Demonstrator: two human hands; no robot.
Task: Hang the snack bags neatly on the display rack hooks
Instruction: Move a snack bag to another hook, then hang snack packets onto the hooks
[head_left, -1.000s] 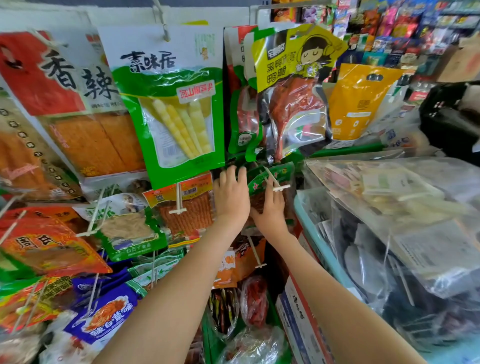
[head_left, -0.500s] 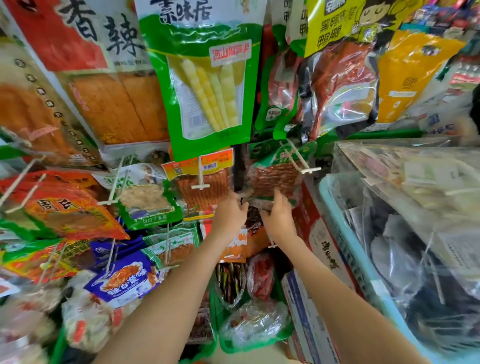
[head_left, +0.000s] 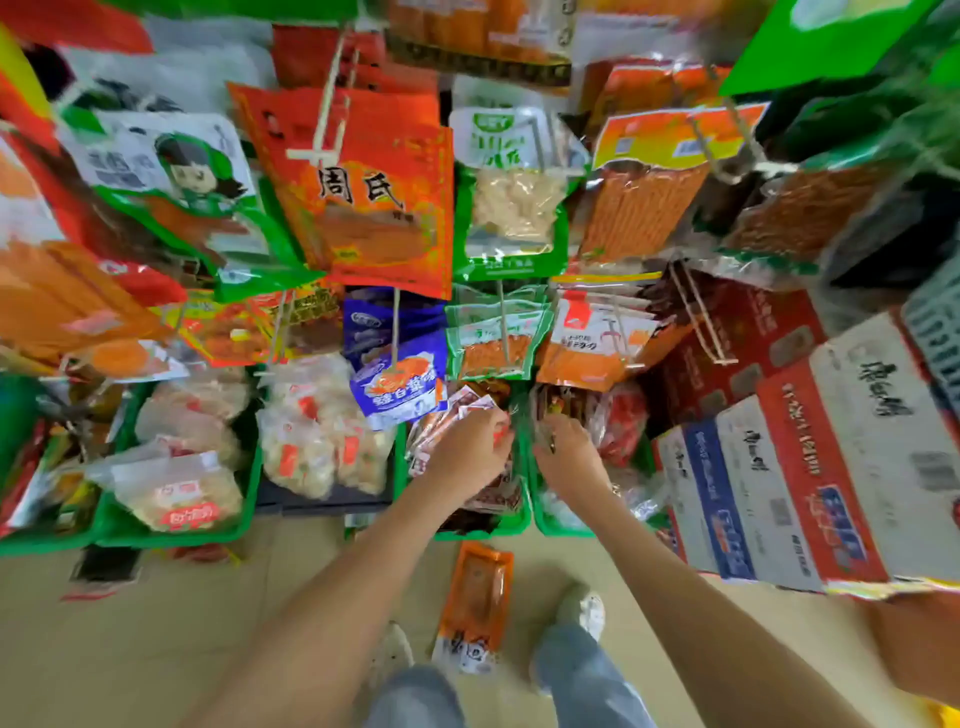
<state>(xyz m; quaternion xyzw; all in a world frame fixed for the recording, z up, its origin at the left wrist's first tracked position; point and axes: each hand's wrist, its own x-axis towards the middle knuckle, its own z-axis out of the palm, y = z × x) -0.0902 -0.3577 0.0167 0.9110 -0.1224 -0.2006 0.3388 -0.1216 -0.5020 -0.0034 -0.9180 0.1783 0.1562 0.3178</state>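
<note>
**Tan floor, green bins, full rack**

Tan floor (head_left: 156, 623) fills the near part of the view. Two legs in blue jeans (head_left: 582, 675) stand on it, with white shoes (head_left: 589, 610). One orange snack bag (head_left: 475, 597) lies flat on the floor between the shoes, just in front of the bins.

Two bare arms reach forward and down. The left hand (head_left: 465, 452) is inside a green bin (head_left: 501, 527), near its far edge. Its fingers are curled round some small red and white packets (head_left: 470, 408). The right hand (head_left: 569, 460) is just beside it, over the next green bin (head_left: 558, 527). Its fingers are bent and something small and dark shows by them. It is too blurry to tell if the hand is pinching it.

More green bins sit in a row to the left. One holds clear bags of pale snacks (head_left: 311, 447).

Above the bins hang the other snack bags, on white hooks (head_left: 317, 153). A blue bag (head_left: 400, 379) hangs just above the left hand. A small green bag (head_left: 496, 343) hangs beside it, above the gap between the hands. Higher up are a big red-orange bag (head_left: 374, 218) and a green bag with white bits (head_left: 514, 208), side by side.

Big cardboard boxes (head_left: 831, 441) are stacked at the right edge of the floor, beside the bins.
</note>
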